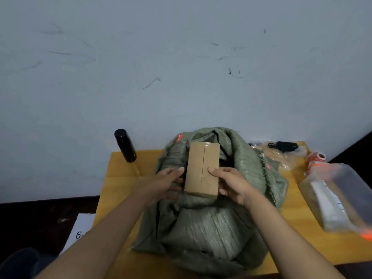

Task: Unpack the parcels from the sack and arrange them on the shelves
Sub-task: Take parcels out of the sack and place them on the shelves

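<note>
- One parcel (202, 169): plain brown cardboard box, oblong, clear tape along centre seam.
- Held above mouth of sack (203, 222), frame centre.
- Left hand (165, 185) clasping its 9 o'clock side; right hand (231, 183) clasping 3 o'clock side, thumb on top.
- One sack: grey-green woven plastic, crumpled, ribbed, on yellow table (116, 178).
- One black cylindrical bottle (125, 145) at 10 o'clock.

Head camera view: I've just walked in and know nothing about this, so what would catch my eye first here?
First, the brown cardboard box at the centre, held between the left hand and right hand just above the open mouth of a rumpled green sack. The sack fills the middle of a yellow table. A black bottle stands at the table's far left corner, against the scuffed pale wall.
</note>
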